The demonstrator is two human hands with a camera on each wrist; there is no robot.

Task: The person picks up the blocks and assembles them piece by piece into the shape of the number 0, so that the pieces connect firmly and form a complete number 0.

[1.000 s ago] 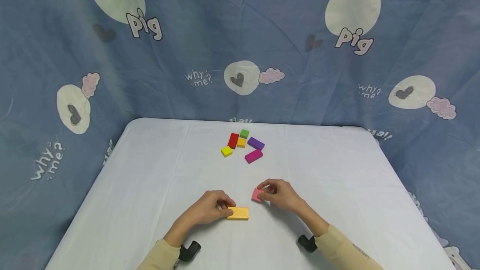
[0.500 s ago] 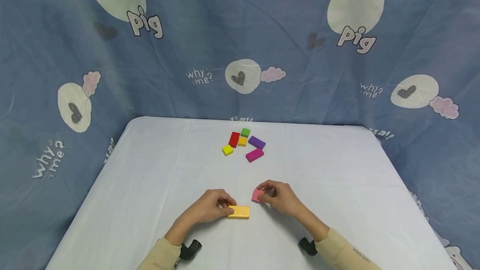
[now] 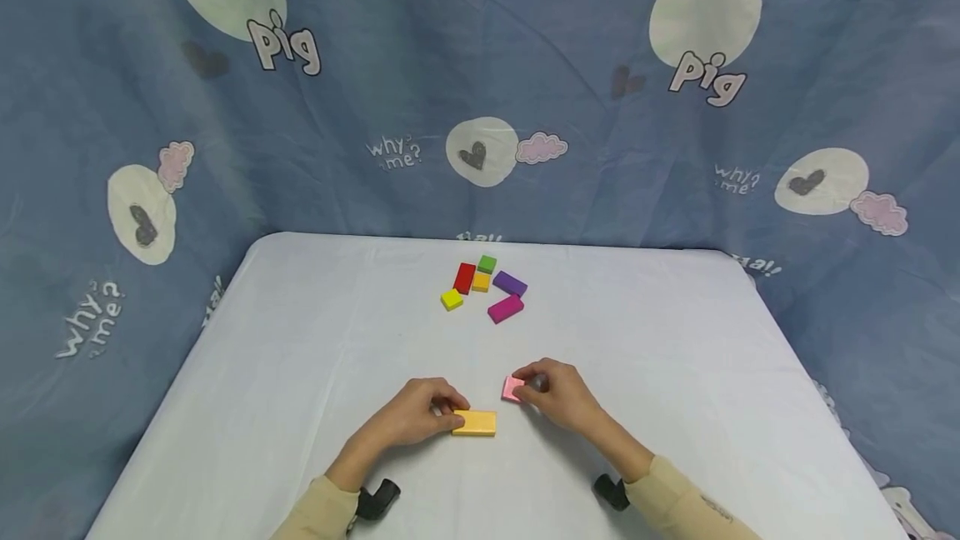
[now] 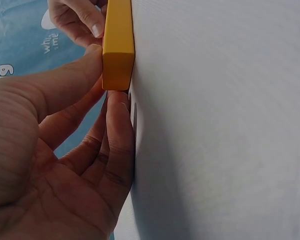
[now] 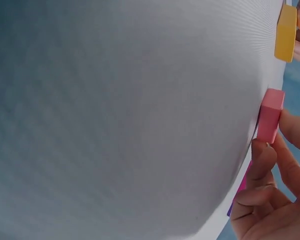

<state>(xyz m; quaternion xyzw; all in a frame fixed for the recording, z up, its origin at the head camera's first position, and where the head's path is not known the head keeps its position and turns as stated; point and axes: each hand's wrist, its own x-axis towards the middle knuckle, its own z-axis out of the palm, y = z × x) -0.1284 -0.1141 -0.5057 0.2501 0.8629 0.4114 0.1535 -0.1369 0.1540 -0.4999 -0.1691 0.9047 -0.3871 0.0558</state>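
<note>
Block cluster [image 3: 485,290] beyond hands [image 3: 420,415]

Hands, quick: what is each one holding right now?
Left hand: pinches the end of the orange block, which lies flat on the table.
Right hand: pinches the pink block at the table.

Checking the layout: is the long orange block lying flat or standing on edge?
Flat: the long orange block rests broad face down on the white tablecloth, left hand gripping it.

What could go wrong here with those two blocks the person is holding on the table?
The pink block is only pinched at one edge by the right hand, so it might slip. The left hand holds just one end of the orange block, so it could swivel. A loose piece might slide on the white tablecloth.
</note>
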